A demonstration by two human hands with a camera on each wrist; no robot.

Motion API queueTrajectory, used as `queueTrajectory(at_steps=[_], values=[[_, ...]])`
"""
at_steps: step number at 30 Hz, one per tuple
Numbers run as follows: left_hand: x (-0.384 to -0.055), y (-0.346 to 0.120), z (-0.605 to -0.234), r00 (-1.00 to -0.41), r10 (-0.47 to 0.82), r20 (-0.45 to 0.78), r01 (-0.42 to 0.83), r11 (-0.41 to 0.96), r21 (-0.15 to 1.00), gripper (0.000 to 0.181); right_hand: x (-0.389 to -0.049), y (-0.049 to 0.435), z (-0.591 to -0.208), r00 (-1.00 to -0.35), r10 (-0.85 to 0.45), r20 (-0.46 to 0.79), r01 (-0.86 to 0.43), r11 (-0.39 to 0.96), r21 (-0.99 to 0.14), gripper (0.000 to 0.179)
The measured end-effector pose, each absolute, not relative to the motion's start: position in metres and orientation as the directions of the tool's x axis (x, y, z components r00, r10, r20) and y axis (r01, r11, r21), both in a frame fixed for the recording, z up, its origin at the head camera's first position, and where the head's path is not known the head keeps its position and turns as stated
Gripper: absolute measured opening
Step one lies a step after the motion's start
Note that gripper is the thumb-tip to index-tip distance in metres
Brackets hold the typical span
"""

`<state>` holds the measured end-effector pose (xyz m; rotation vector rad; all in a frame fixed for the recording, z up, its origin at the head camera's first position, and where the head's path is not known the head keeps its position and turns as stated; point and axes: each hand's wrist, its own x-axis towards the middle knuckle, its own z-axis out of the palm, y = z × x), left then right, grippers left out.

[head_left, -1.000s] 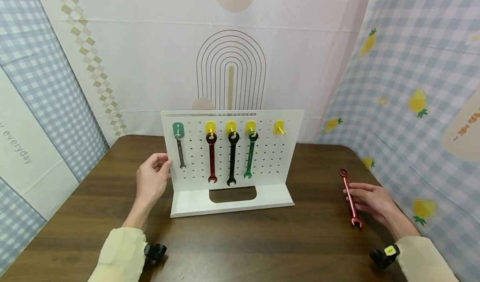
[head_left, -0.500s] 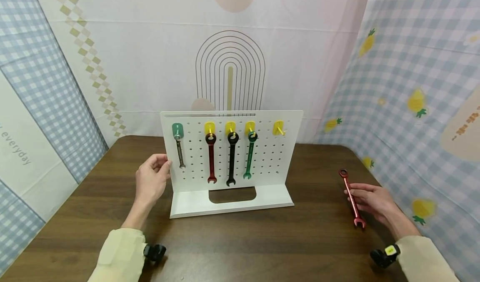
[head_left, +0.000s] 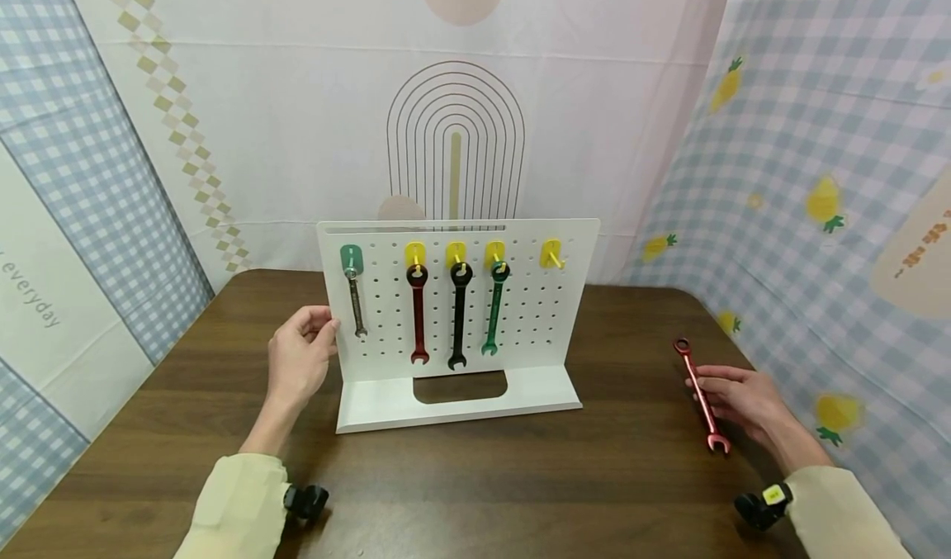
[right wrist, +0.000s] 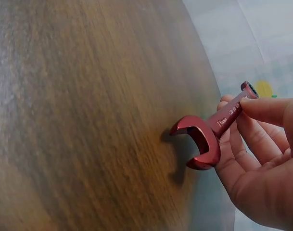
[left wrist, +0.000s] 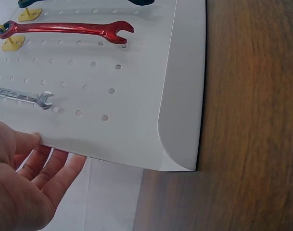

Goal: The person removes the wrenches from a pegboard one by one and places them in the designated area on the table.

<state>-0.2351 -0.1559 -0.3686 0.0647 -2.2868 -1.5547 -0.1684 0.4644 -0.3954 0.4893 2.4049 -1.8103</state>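
Note:
At the right of the table my right hand point(head_left: 739, 398) grips a red combination wrench point(head_left: 701, 398) by its shaft. Its open end point(right wrist: 204, 144) points toward me and the ring end away. My left hand point(head_left: 300, 352) pinches the left edge of a white pegboard stand point(head_left: 390, 394), thumb in front and fingers behind, as the left wrist view shows. On the board's hooks hang a small silver wrench point(head_left: 357, 307), a dark red wrench point(head_left: 419, 315), a black wrench point(head_left: 459, 315) and a green wrench point(head_left: 494, 311). The rightmost yellow hook point(head_left: 552, 255) bears nothing.
The pegboard stands upright toward the back of a brown wooden table point(head_left: 461, 485). A patterned white curtain point(head_left: 297, 130) hangs behind it. A checked cloth point(head_left: 780, 212) borders the table close to my right hand.
The red wrench in my right hand has tilted a little, its open end shifting slightly to the right. My left hand keeps its hold on the pegboard's edge.

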Motion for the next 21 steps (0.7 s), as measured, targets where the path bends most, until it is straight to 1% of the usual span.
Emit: queueTrajectory(at_steps=[11, 21], values=[[-0.2347, -0.1556, -0.3673, -0.929, -0.245, 0.279, 0.168, 0.391, 0.905, 0.020, -0.1685, 0.4723, -0.3972, -0.941, 0.190, -0.281, 0.321, 0.229, -0.919, 0.018], [-0.2339, -0.1553, -0.3668, -0.928, -0.247, 0.278, 0.168, 0.389, 0.906, 0.020, -0.1700, 0.4744, -0.3983, -0.937, 0.207, -0.282, 0.329, 0.245, -0.912, 0.018]])
